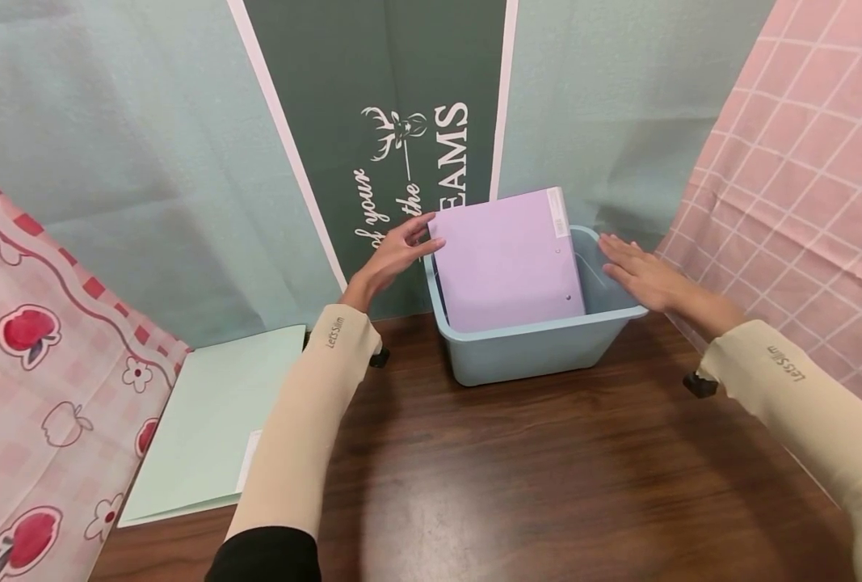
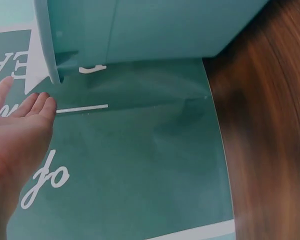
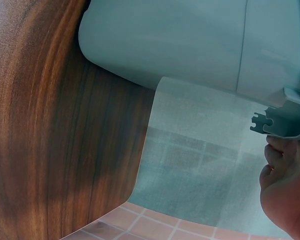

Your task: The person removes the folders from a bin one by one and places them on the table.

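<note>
A light purple binder [image 1: 506,263] with a white label and two small round fittings along its right side stands tilted inside a blue plastic bin [image 1: 525,352]. At the binder's upper left corner is my left hand [image 1: 394,255], thumb and fingers spread and relaxed around the edge. The left wrist view shows that palm [image 2: 15,145] below the bin's rim, the binder out of sight. My right hand [image 1: 641,275] lies flat at the bin's right rim, fingers straight. In the right wrist view its curled-looking fingertips [image 3: 275,155] sit right under the rim's handle.
A pale green folder [image 1: 220,420] lies on the dark wood table [image 1: 489,469] at the left, partly behind my sleeve. Hanging cloth surrounds the table: a green and grey-blue one [image 1: 314,121] behind, pink checked [image 1: 801,162] at right, apple-printed [image 1: 45,404] at left.
</note>
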`<move>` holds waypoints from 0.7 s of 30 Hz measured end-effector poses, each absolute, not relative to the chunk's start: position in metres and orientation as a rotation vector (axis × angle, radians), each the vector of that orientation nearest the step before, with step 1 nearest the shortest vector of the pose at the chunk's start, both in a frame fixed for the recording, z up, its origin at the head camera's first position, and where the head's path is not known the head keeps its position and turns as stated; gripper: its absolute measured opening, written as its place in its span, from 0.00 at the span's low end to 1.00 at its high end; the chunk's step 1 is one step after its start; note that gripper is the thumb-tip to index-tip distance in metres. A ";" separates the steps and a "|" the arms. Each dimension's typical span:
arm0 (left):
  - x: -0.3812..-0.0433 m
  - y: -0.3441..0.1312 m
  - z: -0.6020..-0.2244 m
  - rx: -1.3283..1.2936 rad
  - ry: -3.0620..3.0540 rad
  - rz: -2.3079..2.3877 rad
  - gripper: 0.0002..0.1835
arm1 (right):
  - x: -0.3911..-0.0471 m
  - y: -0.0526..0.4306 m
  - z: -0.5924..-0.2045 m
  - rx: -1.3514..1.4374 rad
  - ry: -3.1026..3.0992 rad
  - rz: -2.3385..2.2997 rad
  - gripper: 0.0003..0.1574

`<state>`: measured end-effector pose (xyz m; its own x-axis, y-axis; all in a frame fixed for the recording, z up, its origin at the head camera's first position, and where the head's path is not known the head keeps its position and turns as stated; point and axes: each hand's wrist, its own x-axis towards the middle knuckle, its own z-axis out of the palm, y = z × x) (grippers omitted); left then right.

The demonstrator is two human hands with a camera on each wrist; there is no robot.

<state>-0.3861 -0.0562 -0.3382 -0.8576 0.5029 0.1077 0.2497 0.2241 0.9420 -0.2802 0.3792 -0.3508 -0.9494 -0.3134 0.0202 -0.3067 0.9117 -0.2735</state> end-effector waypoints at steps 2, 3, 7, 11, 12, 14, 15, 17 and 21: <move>-0.387 -0.052 -0.339 0.708 2.243 1.714 0.39 | -0.280 0.379 -0.351 -0.499 3.050 -0.430 0.39; -0.387 -0.051 -0.339 0.704 2.226 1.733 0.39 | -0.280 0.379 -0.351 -0.500 3.051 -0.431 0.39; -0.391 -0.043 -0.344 0.658 2.181 1.806 0.38 | -0.281 0.380 -0.351 -0.505 3.054 -0.433 0.39; -0.392 -0.038 -0.344 0.601 2.159 1.849 0.38 | -0.282 0.382 -0.352 -0.515 3.060 -0.431 0.39; -0.392 -0.036 -0.344 0.587 2.159 1.854 0.38 | -0.282 0.382 -0.352 -0.515 3.061 -0.432 0.39; -0.392 -0.034 -0.343 0.562 2.166 1.854 0.38 | -0.282 0.382 -0.352 -0.521 3.062 -0.434 0.39; -0.392 -0.033 -0.343 0.552 2.171 1.851 0.38 | -0.282 0.382 -0.352 -0.523 3.063 -0.433 0.39; -0.392 -0.031 -0.343 0.541 2.177 1.846 0.38 | -0.282 0.382 -0.352 -0.522 3.063 -0.432 0.39; -0.392 -0.028 -0.344 0.519 2.185 1.847 0.38 | -0.281 0.382 -0.352 -0.525 3.065 -0.429 0.39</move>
<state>-0.3917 -0.0283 -0.3437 -0.9099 0.4119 0.0499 0.1177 0.1409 0.9830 -0.2812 0.3816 -0.3525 -0.9441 -0.3268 0.0428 -0.3260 0.9068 -0.2673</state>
